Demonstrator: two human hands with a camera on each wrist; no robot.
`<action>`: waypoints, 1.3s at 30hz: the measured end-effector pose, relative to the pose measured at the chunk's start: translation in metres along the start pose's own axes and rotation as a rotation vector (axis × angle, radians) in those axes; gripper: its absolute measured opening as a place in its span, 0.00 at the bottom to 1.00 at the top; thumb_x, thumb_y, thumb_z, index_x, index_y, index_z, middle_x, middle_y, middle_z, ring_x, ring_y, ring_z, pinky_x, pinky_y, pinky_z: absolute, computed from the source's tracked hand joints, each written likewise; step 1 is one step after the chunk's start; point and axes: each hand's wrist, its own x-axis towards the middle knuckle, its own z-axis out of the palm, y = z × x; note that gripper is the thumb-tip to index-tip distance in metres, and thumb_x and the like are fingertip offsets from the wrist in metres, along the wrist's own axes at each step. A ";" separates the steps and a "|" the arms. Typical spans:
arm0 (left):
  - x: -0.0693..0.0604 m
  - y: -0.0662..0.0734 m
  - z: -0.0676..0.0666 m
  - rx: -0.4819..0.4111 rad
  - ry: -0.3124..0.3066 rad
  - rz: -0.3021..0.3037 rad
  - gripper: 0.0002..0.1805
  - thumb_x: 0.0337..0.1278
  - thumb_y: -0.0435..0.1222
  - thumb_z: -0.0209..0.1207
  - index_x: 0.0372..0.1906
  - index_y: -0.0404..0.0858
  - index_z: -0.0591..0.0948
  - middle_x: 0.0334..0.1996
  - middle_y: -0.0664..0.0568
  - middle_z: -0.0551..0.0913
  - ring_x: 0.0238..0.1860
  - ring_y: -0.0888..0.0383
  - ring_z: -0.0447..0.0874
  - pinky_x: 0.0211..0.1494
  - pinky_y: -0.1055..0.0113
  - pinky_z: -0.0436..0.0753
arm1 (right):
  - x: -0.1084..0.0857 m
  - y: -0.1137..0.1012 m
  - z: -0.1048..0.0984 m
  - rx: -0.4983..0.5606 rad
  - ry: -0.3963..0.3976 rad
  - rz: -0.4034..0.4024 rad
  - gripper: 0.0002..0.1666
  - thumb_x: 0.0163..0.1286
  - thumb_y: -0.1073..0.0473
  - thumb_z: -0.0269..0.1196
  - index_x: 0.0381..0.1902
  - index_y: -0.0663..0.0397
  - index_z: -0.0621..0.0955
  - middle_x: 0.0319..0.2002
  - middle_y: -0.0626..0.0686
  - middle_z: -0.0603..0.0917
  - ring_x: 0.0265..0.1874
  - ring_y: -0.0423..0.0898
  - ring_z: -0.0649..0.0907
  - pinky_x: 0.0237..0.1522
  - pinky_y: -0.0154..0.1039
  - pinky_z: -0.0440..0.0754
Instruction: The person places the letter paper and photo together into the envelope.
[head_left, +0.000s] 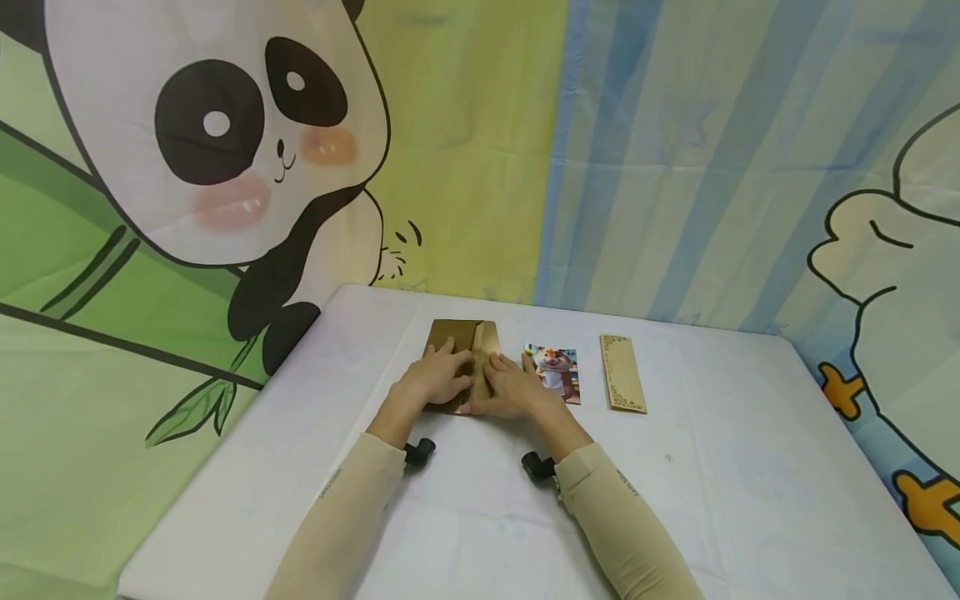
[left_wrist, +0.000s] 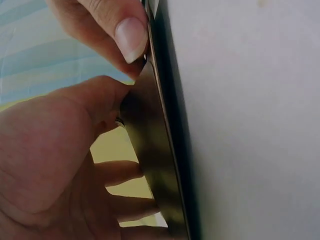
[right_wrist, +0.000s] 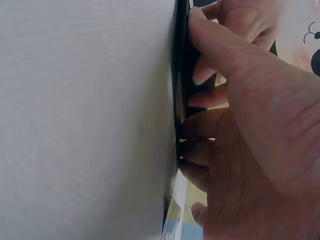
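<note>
A gold paper piece point(head_left: 454, 330) like an envelope lies flat on the white table, with a folded strip or flap point(head_left: 486, 335) along its right side. My left hand point(head_left: 432, 377) rests on its left part, fingertips touching the surface near the fold. Fingers of my right hand point(head_left: 516, 388) press on the right strip, the thumb at the near edge. In the left wrist view the gold paper point(left_wrist: 152, 145) appears edge-on under the left hand point(left_wrist: 47, 150). The right wrist view shows the right hand's point(right_wrist: 265, 125) fingertips touching it; its underside is hidden.
Right of the right hand lies a colourful picture card point(head_left: 564, 371), partly covered by that hand. Farther right is a pale gold patterned card point(head_left: 622, 373). Black wrist cameras sit under both sleeves. Printed cloth with a panda point(head_left: 217, 125) hangs behind the white table point(head_left: 735, 450).
</note>
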 end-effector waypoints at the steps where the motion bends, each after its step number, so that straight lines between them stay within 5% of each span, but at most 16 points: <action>1: 0.000 -0.001 0.000 -0.001 0.009 0.007 0.24 0.75 0.52 0.57 0.71 0.54 0.74 0.83 0.35 0.51 0.77 0.19 0.51 0.66 0.23 0.66 | 0.000 0.000 0.000 0.002 0.004 -0.003 0.65 0.65 0.16 0.54 0.81 0.58 0.60 0.83 0.60 0.53 0.83 0.57 0.54 0.80 0.65 0.39; 11: -0.001 -0.010 -0.012 -0.042 0.037 0.108 0.24 0.67 0.60 0.62 0.56 0.49 0.80 0.80 0.32 0.58 0.71 0.32 0.73 0.64 0.37 0.77 | -0.001 0.003 -0.001 -0.014 0.007 -0.011 0.65 0.65 0.15 0.52 0.81 0.58 0.60 0.83 0.60 0.54 0.84 0.55 0.54 0.80 0.67 0.40; 24: -0.007 -0.016 -0.022 -0.171 0.011 0.147 0.31 0.57 0.56 0.73 0.60 0.45 0.80 0.83 0.33 0.51 0.72 0.34 0.72 0.68 0.39 0.74 | -0.001 0.003 -0.001 0.006 0.010 -0.018 0.64 0.67 0.17 0.53 0.81 0.59 0.60 0.83 0.61 0.55 0.84 0.56 0.54 0.79 0.67 0.41; 29: -0.003 -0.015 -0.018 -0.118 0.061 0.144 0.21 0.63 0.56 0.68 0.50 0.48 0.80 0.82 0.32 0.54 0.55 0.39 0.84 0.55 0.46 0.81 | -0.003 0.003 -0.001 0.001 0.005 -0.014 0.64 0.67 0.16 0.51 0.82 0.58 0.59 0.83 0.61 0.54 0.84 0.55 0.53 0.79 0.68 0.40; 33: 0.002 -0.013 -0.012 -0.065 0.093 0.134 0.14 0.69 0.55 0.64 0.43 0.50 0.77 0.77 0.34 0.65 0.37 0.46 0.82 0.41 0.55 0.79 | -0.003 0.003 0.000 0.003 0.004 -0.010 0.64 0.67 0.15 0.49 0.82 0.57 0.58 0.83 0.60 0.53 0.84 0.55 0.52 0.80 0.67 0.40; 39: 0.003 -0.010 -0.010 -0.032 0.103 0.114 0.08 0.72 0.44 0.58 0.49 0.48 0.80 0.79 0.32 0.60 0.45 0.41 0.83 0.47 0.49 0.81 | -0.004 0.002 -0.001 0.023 0.003 -0.005 0.63 0.67 0.16 0.50 0.82 0.57 0.58 0.83 0.60 0.53 0.84 0.55 0.53 0.79 0.67 0.39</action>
